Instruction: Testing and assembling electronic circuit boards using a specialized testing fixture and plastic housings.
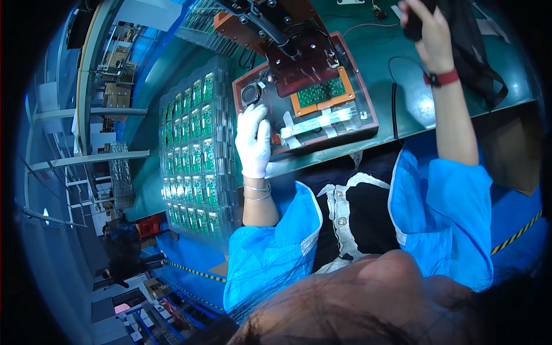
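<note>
Green circuit boards (192, 155) in clear trays beside gloved left hand (253, 141).

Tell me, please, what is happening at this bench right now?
A person in a blue smock sits at a green workbench. The white-gloved left hand rests on the near-left edge of a reddish-brown test fixture with a clear plate, which holds a green circuit board in an orange frame. The bare right hand is raised over the bench, gripping a dark object that is hard to identify. Clear trays of small green circuit boards lie to the left.
</note>
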Demonstrator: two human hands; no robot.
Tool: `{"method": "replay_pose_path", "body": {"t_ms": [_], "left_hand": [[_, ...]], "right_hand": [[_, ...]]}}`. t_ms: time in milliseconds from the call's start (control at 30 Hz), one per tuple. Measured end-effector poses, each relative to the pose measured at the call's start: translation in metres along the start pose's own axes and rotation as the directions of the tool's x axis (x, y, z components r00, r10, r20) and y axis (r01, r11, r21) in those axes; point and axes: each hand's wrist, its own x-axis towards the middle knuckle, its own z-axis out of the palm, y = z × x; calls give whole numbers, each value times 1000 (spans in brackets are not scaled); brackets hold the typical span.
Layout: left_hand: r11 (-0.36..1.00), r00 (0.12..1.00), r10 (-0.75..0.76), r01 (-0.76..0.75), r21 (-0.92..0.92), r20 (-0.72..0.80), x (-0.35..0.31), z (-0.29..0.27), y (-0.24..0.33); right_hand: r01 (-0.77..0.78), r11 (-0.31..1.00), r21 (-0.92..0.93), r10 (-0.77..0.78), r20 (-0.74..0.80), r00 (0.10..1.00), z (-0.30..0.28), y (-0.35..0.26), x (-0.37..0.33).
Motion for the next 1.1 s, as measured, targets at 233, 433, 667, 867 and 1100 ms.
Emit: {"method": "replay_pose_path", "body": {"t_ms": [233, 433, 667, 867, 1100], "left_hand": [[932, 953, -296, 274, -236, -61, -6, -2, -6], [907, 939, -335, 301, -295, -72, -7, -3, -2], [907, 927, -369, 342, -244, -70, -4, -3, -2], [903, 919, -383, 352, -246, -95, -5, -5, -8], [915, 938, -337, 307, -261, -78, -2, 2, -4]], "right_hand": [[-161, 741, -652, 254, 50, 966, -35, 40, -87], [-64, 489, -870, 218, 51, 975, -40, 45, -93], [261, 108, -959, 331, 282, 900, -24, 26, -96], [391, 147, -908, 74, 404, 912, -25, 34, -58], [158, 5, -987, -80, 157, 984, -93, 102, 104]]}}
